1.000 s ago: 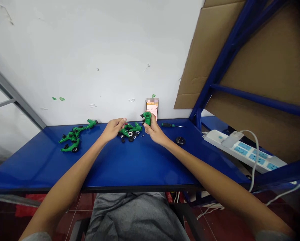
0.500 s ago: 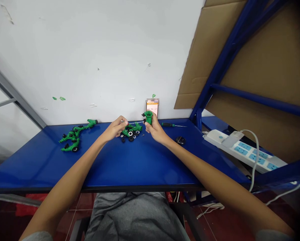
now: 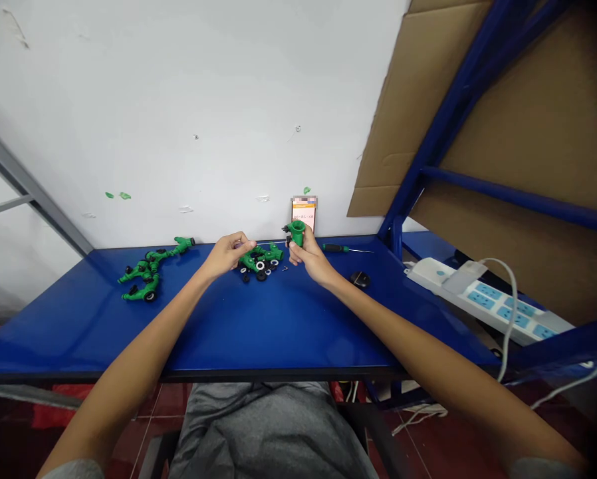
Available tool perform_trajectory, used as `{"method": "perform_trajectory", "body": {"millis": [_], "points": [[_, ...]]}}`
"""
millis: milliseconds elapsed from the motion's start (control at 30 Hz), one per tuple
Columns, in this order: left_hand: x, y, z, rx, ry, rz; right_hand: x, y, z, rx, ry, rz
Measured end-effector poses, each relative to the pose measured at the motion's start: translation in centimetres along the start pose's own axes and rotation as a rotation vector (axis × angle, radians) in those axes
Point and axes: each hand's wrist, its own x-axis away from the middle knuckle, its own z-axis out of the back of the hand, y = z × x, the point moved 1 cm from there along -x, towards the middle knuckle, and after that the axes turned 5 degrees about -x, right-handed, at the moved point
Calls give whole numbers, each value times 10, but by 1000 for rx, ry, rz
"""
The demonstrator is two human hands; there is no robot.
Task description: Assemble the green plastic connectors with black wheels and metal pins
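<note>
My left hand point(image 3: 230, 253) is closed round the handle of a screwdriver point(image 3: 272, 243). Its thin shaft points right, to the side of a green plastic hose fitting point(image 3: 297, 234); whether the tip sits in a screw is too small to tell. My right hand point(image 3: 309, 257) grips that fitting, its round mouth facing up and a black part on its left side. Below and between the hands lies a pile of green fittings point(image 3: 251, 261) with black and white rings point(image 3: 260, 266).
Several green Y-shaped fittings point(image 3: 151, 266) lie at the left. A phone point(image 3: 304, 211) showing a timer leans on the wall. To the right are another screwdriver point(image 3: 336, 248), a black mouse-like object point(image 3: 360, 279) and a white power strip point(image 3: 482, 296).
My left hand's fingers have shifted their grip on the screwdriver handle. My right hand and the green fitting have stayed nearly in place.
</note>
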Motion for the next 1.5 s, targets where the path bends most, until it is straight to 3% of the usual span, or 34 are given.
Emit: {"method": "perform_trajectory", "body": {"millis": [100, 300, 467, 633, 800, 1033, 1133, 1333, 1500], "points": [[-1, -5, -1, -75, 11, 59, 0, 1, 0, -14, -18, -1], [0, -4, -4, 11, -48, -44, -1, 2, 3, -21, -9, -10], [0, -2, -4, -27, -51, 77, 0, 2, 3, -10, -5, -2], [1, 0, -3, 26, -61, -32, 1, 2, 1, 2, -11, -8], [-1, -6, -3, -9, -77, 99, 2, -1, -3, 1, -26, -17], [3, 3, -2, -29, -112, -26, 0, 0, 1, -5, -3, -23], [2, -1, -2, -65, -158, -6, -1, 1, 3, -26, 0, -24], [3, -3, -3, 79, -252, 116, 1, 1, -1, -80, -10, -36], [5, 4, -3, 127, -206, 54, 1, 0, 0, -72, -30, -38]]}}
